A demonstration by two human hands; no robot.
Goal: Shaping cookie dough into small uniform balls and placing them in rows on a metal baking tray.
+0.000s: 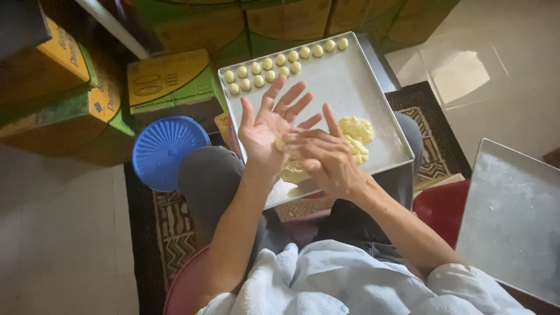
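Metal baking tray [350, 87] across the lap: wide bare middle, open to a hand from above. Far-left corner taken by rows of small dough balls [274, 67] along the rim; the near-right part is blocked by a dough lump [357, 131]. Both hands, left hand [265, 131] and right hand [326, 157], hover pressed together over the tray's near edge, closing that approach. Left of the tray: blue plastic lid [166, 150] just beside the knee, cardboard boxes [169, 81] stacked behind it, close against the tray's left rim. Right: second empty tray [513, 221], well apart, with open tiled floor [501, 76] beyond.
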